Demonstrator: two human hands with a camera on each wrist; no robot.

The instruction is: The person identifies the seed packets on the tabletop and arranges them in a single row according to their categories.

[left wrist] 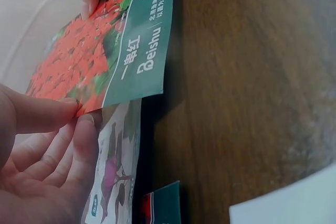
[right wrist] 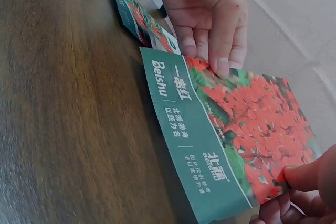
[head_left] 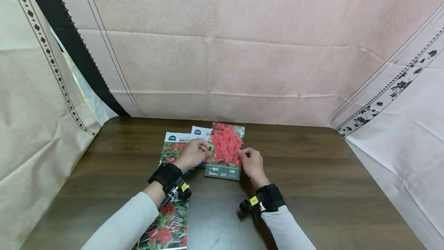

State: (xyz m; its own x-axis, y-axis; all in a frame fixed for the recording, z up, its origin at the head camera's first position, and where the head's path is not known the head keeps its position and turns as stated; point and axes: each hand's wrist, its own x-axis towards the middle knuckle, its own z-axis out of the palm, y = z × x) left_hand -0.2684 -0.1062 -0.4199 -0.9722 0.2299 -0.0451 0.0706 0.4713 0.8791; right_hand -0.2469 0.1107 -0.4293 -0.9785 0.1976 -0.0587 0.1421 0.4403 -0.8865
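Note:
A flower seed packet (head_left: 227, 146) with red blossoms and a green band marked Beishu is held between both hands near the table's far side. My left hand (head_left: 192, 153) pinches its left edge, thumb on the printed face in the left wrist view. The opposite edge is pinched by my right hand (head_left: 253, 166), whose thumb also lies on the face. Behind and left of it are a second packet (head_left: 202, 131) with a white top and a third packet (head_left: 178, 137), both partly covered. The left wrist view shows pink flower artwork (left wrist: 111, 174) beneath the held packet.
Another red-flowered packet (head_left: 170, 227) lies at the near left, partly under my left forearm. The brown wooden table (head_left: 312, 188) extends to both sides. Pale patterned cloth (head_left: 243, 68) hangs behind the table and along its sides.

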